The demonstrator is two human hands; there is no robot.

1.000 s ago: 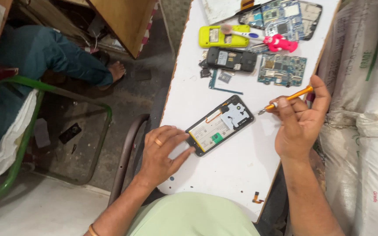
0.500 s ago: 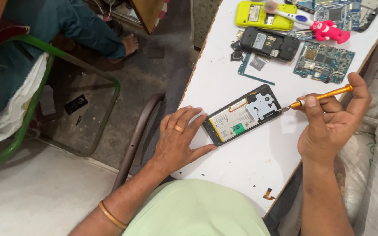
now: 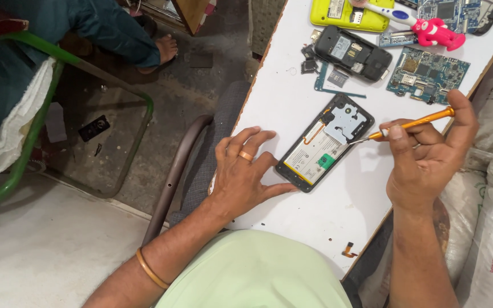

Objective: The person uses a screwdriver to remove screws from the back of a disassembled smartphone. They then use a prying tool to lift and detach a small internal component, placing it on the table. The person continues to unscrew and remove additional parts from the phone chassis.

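Left hand (image 3: 243, 174): I'm pressing it flat, fingers spread, steadying the opened phone (image 3: 325, 142).
Right hand (image 3: 429, 157): I'm gripping an orange screwdriver (image 3: 412, 123), tip touching the phone.

A yellow phone case (image 3: 346, 14), blue circuit board (image 3: 428, 73) and green chair (image 3: 41, 114) lie about.

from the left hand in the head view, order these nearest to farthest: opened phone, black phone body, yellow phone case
1. opened phone, touching the left hand on its right side
2. black phone body, farther up the table
3. yellow phone case, at the top edge
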